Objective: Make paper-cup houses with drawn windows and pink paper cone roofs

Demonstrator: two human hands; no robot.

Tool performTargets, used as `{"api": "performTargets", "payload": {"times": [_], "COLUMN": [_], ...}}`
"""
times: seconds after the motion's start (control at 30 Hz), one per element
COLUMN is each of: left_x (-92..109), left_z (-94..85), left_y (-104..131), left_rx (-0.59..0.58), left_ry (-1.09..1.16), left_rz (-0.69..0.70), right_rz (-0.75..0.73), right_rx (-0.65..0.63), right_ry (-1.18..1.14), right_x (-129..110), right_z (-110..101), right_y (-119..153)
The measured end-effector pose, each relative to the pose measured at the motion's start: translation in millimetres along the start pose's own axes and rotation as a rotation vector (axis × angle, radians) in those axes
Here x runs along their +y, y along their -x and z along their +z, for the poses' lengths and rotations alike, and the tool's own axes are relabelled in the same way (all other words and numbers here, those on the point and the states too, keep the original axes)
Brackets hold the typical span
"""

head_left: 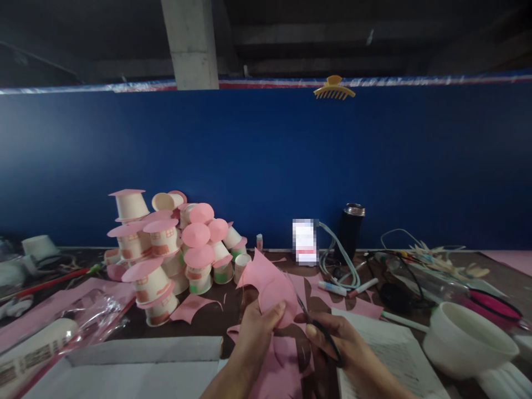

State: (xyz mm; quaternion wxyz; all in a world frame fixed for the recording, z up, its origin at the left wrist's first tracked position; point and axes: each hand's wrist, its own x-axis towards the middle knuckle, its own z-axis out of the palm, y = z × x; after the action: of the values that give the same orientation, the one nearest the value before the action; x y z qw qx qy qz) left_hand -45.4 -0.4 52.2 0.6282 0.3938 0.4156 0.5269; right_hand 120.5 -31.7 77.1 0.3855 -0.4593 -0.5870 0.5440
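Shows no readable word or number, only square codes point(38, 353) on a white pack point(62, 331) at near left, blurred lines point(376, 346) on a paper sheet point(409, 335) at near right, and a pixelated screen point(305, 239) farther back.

Pink paper point(272, 285), its near part rounded, tilts up mid-scene; black-handled scissors point(306, 313) slant along its right edge.

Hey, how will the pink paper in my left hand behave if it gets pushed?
The pink paper is probably light, being a thin sheet. It seems fairly stiff, standing up beyond the left hand without drooping. Its narrow pointed corner, though, might bend easily if pushed.
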Motion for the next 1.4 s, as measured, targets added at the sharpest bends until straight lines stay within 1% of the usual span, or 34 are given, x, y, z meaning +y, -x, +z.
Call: {"api": "performTargets", "payload": {"times": [0.17, 0.37, 0.53, 0.7, 0.87, 1.07, 1.23, 1.4], "left_x": [-1, 6, 9, 7, 6, 6, 7, 9], "left_z": [0.1, 4.2, 5.7, 4.4, 2.2, 1.0, -0.2, 0.0], "left_y": [0, 6, 9, 7, 5, 5, 3, 4], "left_rx": [-0.001, 0.031, 0.004, -0.002, 0.044, 0.05, 0.045, 0.106], "left_ry": [0.02, 0.032, 0.078, 0.07, 0.053, 0.03, 0.028, 0.016], "left_rz": [0.003, 0.021, 0.013, 0.016, 0.012, 0.007, 0.017, 0.029], "right_rz": [-0.017, -0.03, -0.015, -0.023, -0.009, 0.014, 0.012, 0.026], "right_rx": [0.004, -0.035, -0.027, -0.046, -0.047, -0.031, -0.019, -0.005], "right_ry": [-0.013, -0.013, -0.01, 0.021, 0.021, 0.039, 0.043, 0.03], "right_x": [-1, 2, 7, 9, 14, 22, 21, 21], "right_z": [1, -1, -3, -6, -7, -9, -8, -8], "right_y": [1, 0, -2, -5, -5, -9, -10, -9]}}
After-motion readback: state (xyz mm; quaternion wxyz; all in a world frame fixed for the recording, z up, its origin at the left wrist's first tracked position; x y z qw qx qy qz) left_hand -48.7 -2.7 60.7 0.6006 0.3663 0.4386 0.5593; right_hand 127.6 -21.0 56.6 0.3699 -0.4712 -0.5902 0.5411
